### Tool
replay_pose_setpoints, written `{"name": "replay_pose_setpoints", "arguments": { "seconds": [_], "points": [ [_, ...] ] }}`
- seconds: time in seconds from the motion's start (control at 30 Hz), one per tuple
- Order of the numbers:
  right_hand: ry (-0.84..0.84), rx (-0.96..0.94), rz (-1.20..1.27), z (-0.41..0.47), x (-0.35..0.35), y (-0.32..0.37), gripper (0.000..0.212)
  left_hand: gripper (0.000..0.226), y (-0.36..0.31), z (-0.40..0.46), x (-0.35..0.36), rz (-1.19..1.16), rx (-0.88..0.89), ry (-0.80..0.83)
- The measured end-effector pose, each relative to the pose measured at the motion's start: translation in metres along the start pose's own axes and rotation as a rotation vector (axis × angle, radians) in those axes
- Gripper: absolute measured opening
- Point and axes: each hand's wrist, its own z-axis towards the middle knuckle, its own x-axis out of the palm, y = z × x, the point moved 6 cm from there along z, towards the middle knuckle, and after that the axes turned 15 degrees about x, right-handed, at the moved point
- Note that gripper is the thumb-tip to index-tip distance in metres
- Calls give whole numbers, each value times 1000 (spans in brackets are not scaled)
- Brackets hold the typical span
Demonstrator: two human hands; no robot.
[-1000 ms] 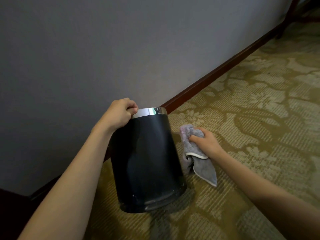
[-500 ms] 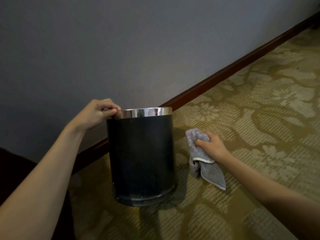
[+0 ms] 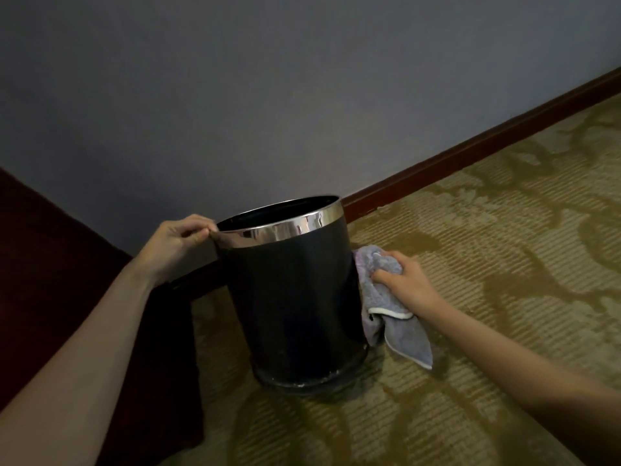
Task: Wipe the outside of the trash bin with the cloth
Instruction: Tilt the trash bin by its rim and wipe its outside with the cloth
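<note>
The trash bin (image 3: 295, 304) is black with a mirror-bright silver band (image 3: 285, 227) around its rim and pale specks along its base. Touching its right side, the cloth (image 3: 386, 307) is grey with a faint lilac tinge and a thin white hem. Under the bin, the carpet (image 3: 487, 230) is olive-gold, ribbed with fine stripes and patterned with darker scrolling flowers. Behind the bin the wall (image 3: 268, 95) is plain grey-blue, edged by a dark reddish-brown skirting board (image 3: 470, 146). Left of the bin stands something dark maroon (image 3: 50, 247).

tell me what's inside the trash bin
Only the dark upper inner wall of the trash bin shows below its shiny rim; nothing is visible there. The bottom is hidden by the near wall, so any contents can't be ruled out.
</note>
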Motion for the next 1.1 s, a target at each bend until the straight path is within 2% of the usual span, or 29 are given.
{"name": "replay_pose_setpoints", "arguments": {
  "seconds": [0.17,0.3,0.43,0.5,0.67,0.77,0.9,1.1],
  "points": [
    [-8,-25,84,-7,7,8,25,29,-3,-1,0,23,-10,-35],
    [-95,-129,71,-18,3,30,27,21,-9,10,9,82,24,-84],
    [-261,-355,-130,-47,4,56,48,16,-13,21,16,84,53,-110],
    [-276,-519,-218,-69,11,72,53,18,-14,25,19,75,54,-108],
    [-386,-902,-699,-109,45,90,64,30,-17,34,23,90,47,-105],
    [-416,-1038,-921,-117,60,84,74,31,-22,39,25,112,59,-88],
    [-384,-1105,-1044,-127,78,76,62,21,-28,47,30,105,57,-53],
    [-184,-1256,-1190,-143,109,48,37,30,-44,60,42,130,79,2]
  ]
}}
